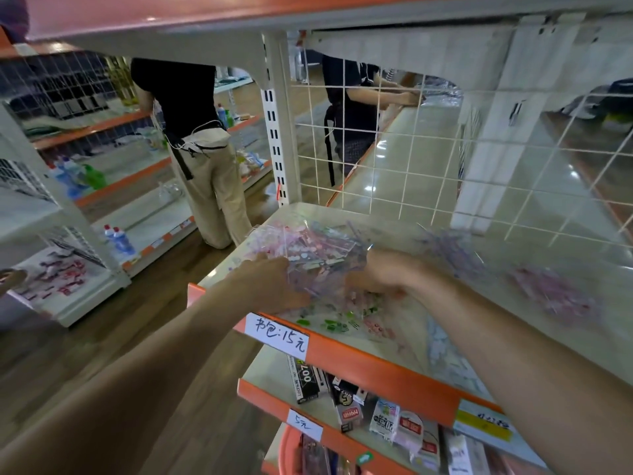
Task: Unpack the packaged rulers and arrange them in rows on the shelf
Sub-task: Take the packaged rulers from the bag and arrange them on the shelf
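L hand (274, 282): 1, fingers closed on left edge of packet (317, 255)
R hand (380, 275): 1, fingers curled at packet's right end, blurred behind plastic; gripping or not, can't tell
Packet: 1 clear bag w/ pink-print rulers, just above shelf (383, 371) near its left-front corner, between both hands
Loose rulers (551, 293): pink/purple heap on shelf to the right, too smeared to count; a few green-print ones (330, 322) by front edge
Tags: 3 on orange rails, "15" tag (278, 335), "5" tag (304, 421), yellow tag (481, 423)
Boxes (308, 378): at least 5, on shelf below
People: 2 behind, aisle person (202, 149), mesh person (349, 114) seen through wire mesh (479, 166)
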